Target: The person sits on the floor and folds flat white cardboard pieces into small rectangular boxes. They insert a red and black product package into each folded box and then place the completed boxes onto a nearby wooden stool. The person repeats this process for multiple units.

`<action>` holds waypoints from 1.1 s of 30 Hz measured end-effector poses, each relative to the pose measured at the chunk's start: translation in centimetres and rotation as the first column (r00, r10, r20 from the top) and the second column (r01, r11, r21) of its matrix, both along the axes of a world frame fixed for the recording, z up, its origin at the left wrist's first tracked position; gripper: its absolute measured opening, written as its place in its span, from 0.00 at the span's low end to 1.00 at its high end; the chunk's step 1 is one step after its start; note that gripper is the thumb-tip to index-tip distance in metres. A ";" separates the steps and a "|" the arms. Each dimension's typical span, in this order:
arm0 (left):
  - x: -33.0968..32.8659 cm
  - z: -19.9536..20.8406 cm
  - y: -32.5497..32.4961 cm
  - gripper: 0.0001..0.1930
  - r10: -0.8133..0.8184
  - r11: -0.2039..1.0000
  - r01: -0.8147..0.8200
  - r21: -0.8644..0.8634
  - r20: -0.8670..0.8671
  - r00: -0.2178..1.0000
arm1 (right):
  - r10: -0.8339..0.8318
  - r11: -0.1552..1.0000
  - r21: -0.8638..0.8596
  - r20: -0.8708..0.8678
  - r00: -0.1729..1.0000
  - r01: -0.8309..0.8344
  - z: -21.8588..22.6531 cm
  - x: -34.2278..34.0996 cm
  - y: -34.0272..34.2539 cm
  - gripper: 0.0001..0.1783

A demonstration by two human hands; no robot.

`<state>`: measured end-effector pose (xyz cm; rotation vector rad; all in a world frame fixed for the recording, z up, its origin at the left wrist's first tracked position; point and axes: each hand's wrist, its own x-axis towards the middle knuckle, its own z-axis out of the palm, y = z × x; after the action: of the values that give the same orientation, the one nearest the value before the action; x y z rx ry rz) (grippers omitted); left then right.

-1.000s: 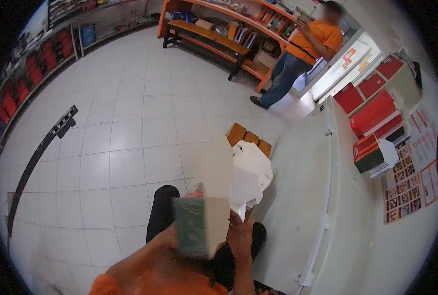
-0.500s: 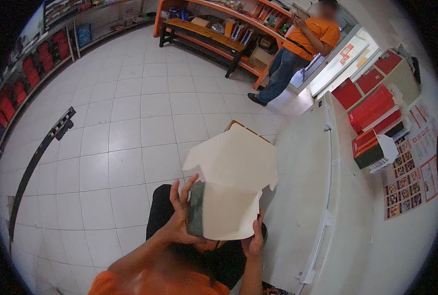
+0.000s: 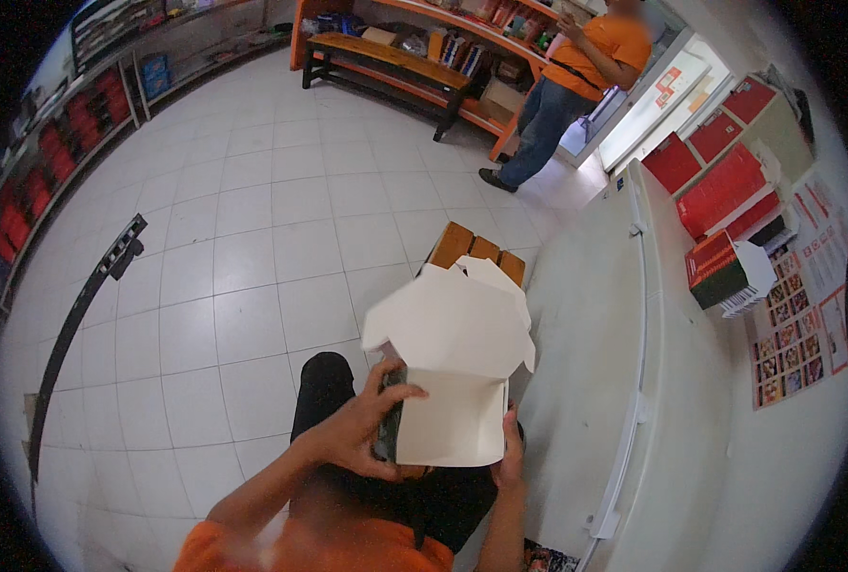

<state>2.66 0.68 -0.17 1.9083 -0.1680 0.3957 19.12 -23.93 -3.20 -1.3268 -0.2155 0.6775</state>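
A folding paperboard carton (image 3: 453, 419), white inside and dark green outside, is held in front of my lap. Its lid panel with side flaps (image 3: 453, 319) stands up and away from me, and the hollow inside shows. My left hand (image 3: 372, 424) grips the green left wall, its thumb hooked over the top edge. On the right wall my right hand (image 3: 510, 453) is closed, its fingers partly hidden behind the carton. Past the lid, slats of a wooden bench (image 3: 453, 243) show.
A long white freezer-like cabinet (image 3: 576, 381) runs along my right. On the ledge beyond it lie a stack of flat red and green cartons (image 3: 724, 272) and red boxes (image 3: 719, 195). Across the tiled floor stand another person in orange (image 3: 595, 57), a wooden bench (image 3: 386, 67) and shelves.
The carton has tipped so its hollow inside shows more. My left thumb has come over its left edge. More of the wooden slats behind the lid show.
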 end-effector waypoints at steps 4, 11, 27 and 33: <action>0.6 0.0 -2.0 0.46 0.040 0.995 -0.037 -0.090 0.034 0.999 | -0.020 0.996 -0.089 -0.047 0.999 0.016 -0.6 0.7 -0.8 0.31; 1.9 -4.7 -2.4 0.40 0.280 0.889 -0.221 -0.402 0.094 0.955 | 0.062 0.996 -0.072 0.071 0.996 -0.057 -2.2 0.1 -0.3 0.32; 5.1 -6.0 -0.8 0.53 0.057 0.998 -0.058 0.014 0.045 0.997 | 0.088 0.769 -0.605 0.422 0.902 0.208 -0.2 7.2 -5.9 0.38; 3.9 -15.1 2.6 0.19 -0.029 0.854 0.103 0.510 -0.151 0.988 | 0.228 0.589 -0.755 0.499 0.836 0.290 -2.2 9.6 -7.8 0.35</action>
<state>6.55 3.24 -15.29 2.4476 -0.2682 0.1758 28.72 -31.71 -5.38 -2.4407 -0.3698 0.3117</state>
